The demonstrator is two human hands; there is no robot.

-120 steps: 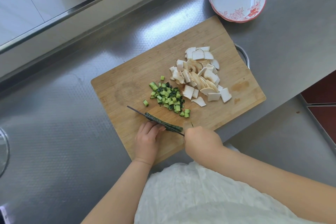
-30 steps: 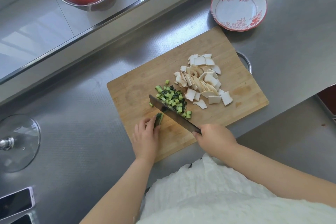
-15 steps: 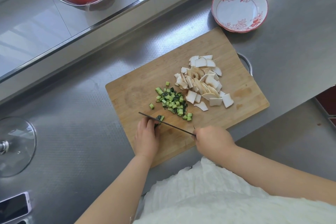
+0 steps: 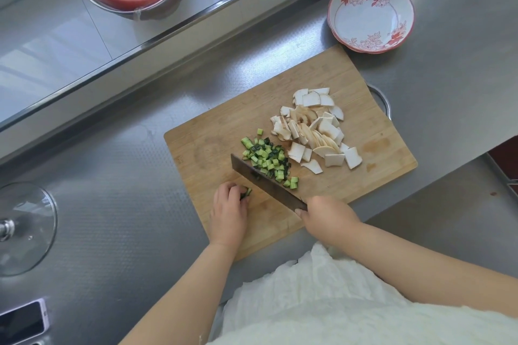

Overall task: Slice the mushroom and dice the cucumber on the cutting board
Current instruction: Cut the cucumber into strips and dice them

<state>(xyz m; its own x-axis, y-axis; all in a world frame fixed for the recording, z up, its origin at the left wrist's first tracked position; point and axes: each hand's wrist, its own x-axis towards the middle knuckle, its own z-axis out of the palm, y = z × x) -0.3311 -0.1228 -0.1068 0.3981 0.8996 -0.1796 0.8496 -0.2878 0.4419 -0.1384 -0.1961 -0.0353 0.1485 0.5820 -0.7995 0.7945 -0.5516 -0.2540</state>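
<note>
The cucumber stub (image 4: 247, 192) is being pinned near the cutting board's (image 4: 350, 84) front edge under the curled fingertips of the left hand (image 4: 228, 211), only a small green end showing on the blade side. The knife (image 4: 266, 180) is being held by the right hand (image 4: 326, 217), clamped round the handle, its blade lying tilted just right of the stub and touching the diced cucumber pile (image 4: 267, 158). The stub's long axis cannot be told. The sliced mushroom (image 4: 316, 129) is lying farther right.
</note>
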